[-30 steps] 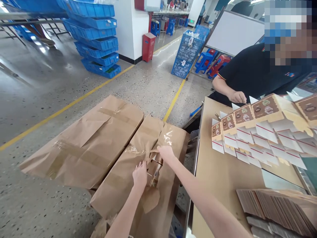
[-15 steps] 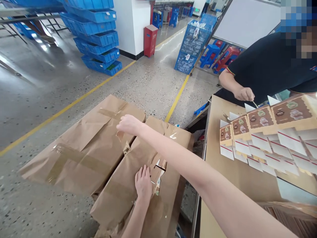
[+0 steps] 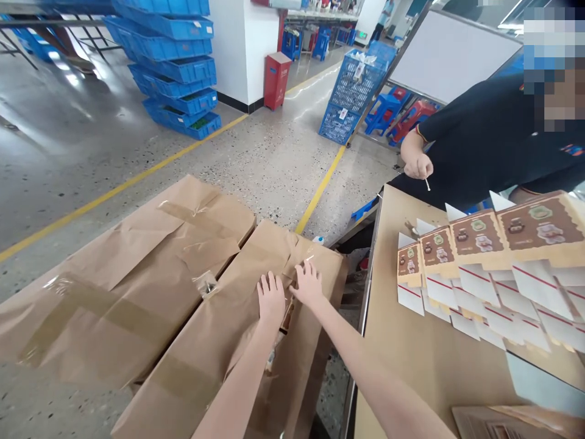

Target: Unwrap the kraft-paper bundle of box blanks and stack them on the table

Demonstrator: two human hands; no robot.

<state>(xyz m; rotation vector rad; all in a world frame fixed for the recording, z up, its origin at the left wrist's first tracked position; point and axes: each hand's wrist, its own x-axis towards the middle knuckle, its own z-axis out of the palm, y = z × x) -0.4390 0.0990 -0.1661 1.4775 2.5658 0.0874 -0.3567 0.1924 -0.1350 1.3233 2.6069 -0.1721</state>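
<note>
A parcel in brown wrapping paper (image 3: 183,378) lies in front of me, its paper torn along the top. Through the tear, a strip of printed brown card (image 3: 287,317) shows. My left hand (image 3: 272,302) rests on the paper at the left of the tear, fingers spread. Just across from it, my right hand (image 3: 309,285) touches the paper by the tear's far end, near clear tape, with its fingers apart and slightly bent. Whether its fingertips hook the paper edge is hard to see.
Another taped paper parcel (image 3: 132,292) adjoins on the left. At right, a table (image 3: 393,360) carries rows of printed cartons (image 3: 475,238) with raised flaps. Across it, a co-worker's hand (image 3: 418,166) holds a thin white stick. Stacked blue crates (image 3: 183,70) stand farther back.
My right hand has come back from above the left parcel to the tear, its closed fingers now apart. My left hand stays on the paper. The co-worker's hand has moved left, away from the cartons.
</note>
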